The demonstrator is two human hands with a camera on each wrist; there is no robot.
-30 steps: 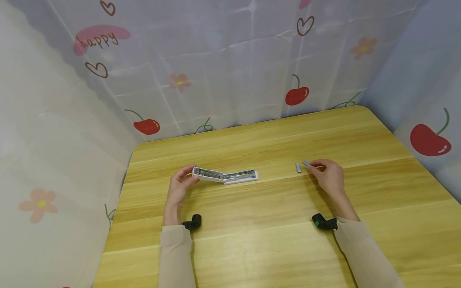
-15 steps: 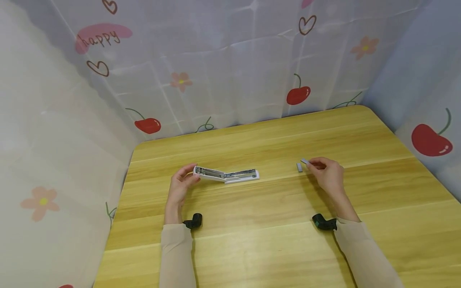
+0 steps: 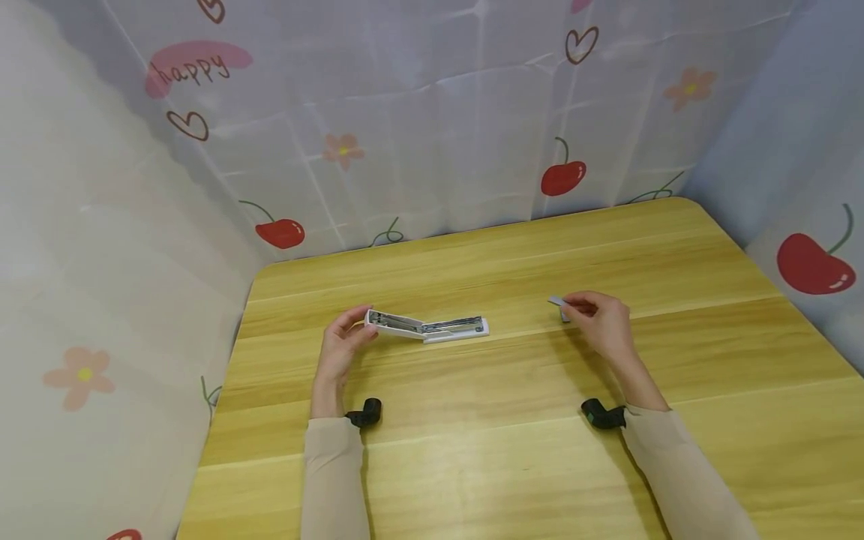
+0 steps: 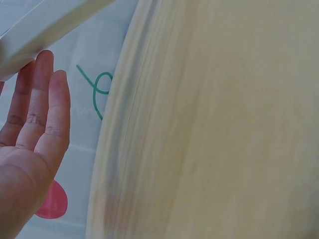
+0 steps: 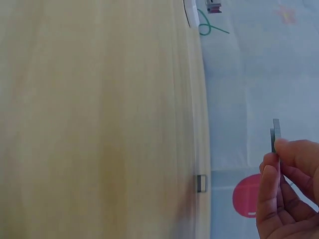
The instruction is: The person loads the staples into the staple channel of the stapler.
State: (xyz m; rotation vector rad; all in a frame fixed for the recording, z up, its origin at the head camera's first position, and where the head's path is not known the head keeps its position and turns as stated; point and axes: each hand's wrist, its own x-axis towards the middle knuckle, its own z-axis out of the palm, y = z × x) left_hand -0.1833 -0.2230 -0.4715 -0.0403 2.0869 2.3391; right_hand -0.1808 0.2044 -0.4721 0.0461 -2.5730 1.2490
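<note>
Our right hand, thumb and fingertips pinching a grey staple strip, has shifted left, partly covering a second strip right of centre, while our left hand grips the mid-frame stapler, white, unfolded and silvery inside, by its raised end.

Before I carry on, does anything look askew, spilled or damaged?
Nothing stands out. The stapler is open, one end held by the left hand; the right hand pinches a staple strip, and a second strip rests on the table. No spill or break shows.
</note>
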